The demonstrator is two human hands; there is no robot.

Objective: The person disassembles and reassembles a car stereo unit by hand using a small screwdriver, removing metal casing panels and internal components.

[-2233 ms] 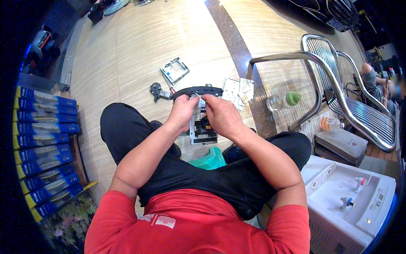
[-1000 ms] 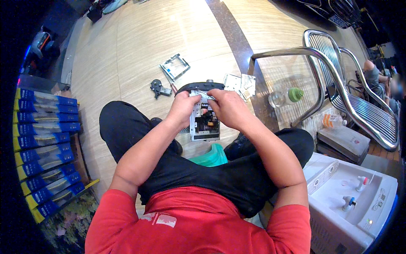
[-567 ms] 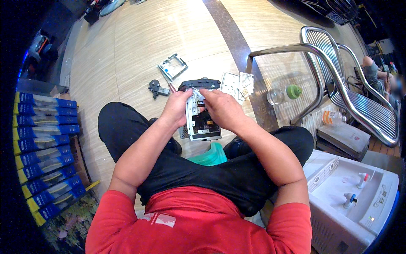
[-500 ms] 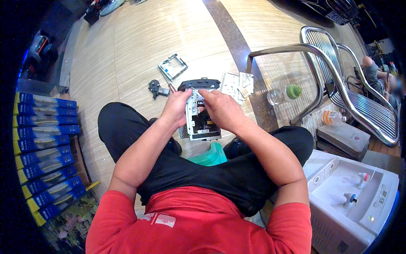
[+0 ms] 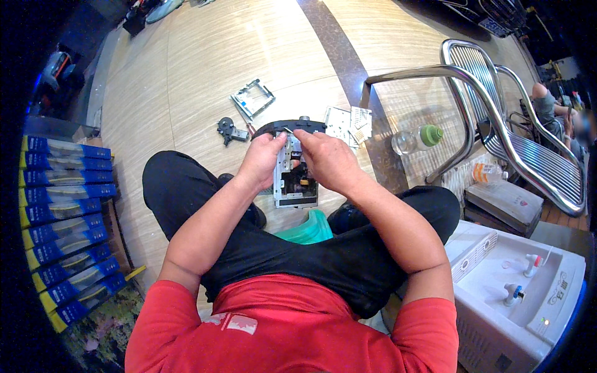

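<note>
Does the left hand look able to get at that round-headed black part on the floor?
Probably yes: the black part lies close to the left hand and nothing covers it, though that hand would likely have to release the opened device first.

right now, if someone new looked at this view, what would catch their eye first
Probably the bright red shirt at the bottom middle, with the opened metal device further up, between the left hand and the right hand. After that, likely the shiny metal chair on the right and the stacked blue and yellow boxes along the left side.
</note>
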